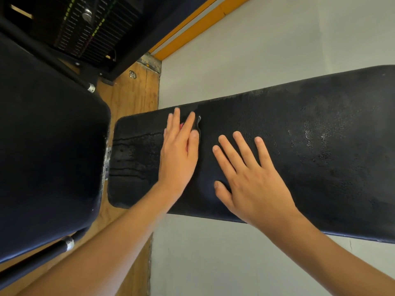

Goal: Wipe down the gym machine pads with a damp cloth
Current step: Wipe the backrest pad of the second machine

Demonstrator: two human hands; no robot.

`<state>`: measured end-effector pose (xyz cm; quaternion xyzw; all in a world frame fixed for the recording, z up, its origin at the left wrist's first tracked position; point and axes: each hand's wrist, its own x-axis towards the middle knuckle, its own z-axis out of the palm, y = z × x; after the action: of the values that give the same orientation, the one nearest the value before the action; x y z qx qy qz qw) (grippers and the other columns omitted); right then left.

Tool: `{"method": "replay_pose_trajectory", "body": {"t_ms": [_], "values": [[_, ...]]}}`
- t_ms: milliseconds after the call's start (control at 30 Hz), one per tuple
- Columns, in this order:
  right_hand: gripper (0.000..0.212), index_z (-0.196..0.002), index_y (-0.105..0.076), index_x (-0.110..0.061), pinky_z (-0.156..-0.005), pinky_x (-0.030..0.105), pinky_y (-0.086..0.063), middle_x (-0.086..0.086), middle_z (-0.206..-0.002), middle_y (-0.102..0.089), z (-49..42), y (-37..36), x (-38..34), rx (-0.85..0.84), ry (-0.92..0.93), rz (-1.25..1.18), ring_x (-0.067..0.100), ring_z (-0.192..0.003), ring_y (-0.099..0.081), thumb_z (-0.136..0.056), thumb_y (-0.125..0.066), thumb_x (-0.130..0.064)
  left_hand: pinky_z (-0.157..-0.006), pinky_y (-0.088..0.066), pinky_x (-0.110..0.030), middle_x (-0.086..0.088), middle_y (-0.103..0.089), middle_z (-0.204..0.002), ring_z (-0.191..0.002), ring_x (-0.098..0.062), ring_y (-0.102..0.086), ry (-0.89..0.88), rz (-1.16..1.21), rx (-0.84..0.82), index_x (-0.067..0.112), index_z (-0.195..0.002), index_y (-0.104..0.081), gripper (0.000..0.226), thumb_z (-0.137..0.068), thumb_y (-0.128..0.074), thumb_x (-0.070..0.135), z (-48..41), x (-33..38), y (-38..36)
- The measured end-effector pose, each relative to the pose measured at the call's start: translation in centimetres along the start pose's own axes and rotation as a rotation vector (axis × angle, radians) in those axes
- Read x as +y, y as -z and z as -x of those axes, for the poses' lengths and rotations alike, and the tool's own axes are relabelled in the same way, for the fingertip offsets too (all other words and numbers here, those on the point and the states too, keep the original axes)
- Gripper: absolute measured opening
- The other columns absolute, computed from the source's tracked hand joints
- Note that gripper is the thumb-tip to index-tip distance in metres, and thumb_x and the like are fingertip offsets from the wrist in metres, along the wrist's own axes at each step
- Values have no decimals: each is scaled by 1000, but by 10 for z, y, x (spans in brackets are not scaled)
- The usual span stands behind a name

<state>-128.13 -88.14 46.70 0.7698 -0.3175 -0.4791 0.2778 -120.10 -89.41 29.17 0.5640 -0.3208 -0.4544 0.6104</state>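
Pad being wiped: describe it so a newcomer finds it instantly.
From the weight stack at top left, look down to two black pads. The one meant is the long pad running right, under the left hand and right hand. Unlike the broad pad at the left edge, it shows wet streaks.

Weight stack (89, 33) sat top left w/ green & yellow marks, silver knob (87, 14) on it. Wood board (128, 97) ran beside grey floor (277, 39), w/ a bolt (132, 74) in it. Orange strip (192, 26) edged the grey. Black bar (42, 255) w/ silver collar was bottom left.
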Motion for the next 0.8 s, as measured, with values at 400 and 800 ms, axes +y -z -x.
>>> {"method": "replay_pose_trajectory", "body": {"t_ms": [400, 800], "values": [[75, -163, -7, -12, -125, 61, -2, 14, -171, -1, -5, -1, 0, 1, 5, 8, 37, -158, 6, -103, -16, -55, -122, -20, -42, 2, -14, -171, -158, -13, -3, 0, -81, -30, 30, -157, -38, 46, -112, -35, 33, -52, -2, -5], [76, -163, -7, -12, -125, 61, -3, 15, -171, 0, -6, 2, -1, -7, 8, 7, 37, -158, 7, -103, -15, -56, -119, -18, -34, 7, -16, -170, -157, -9, -3, 49, -87, -8, 31, -156, -39, 45, -111, -35, 32, 3, -14, -3]]}}
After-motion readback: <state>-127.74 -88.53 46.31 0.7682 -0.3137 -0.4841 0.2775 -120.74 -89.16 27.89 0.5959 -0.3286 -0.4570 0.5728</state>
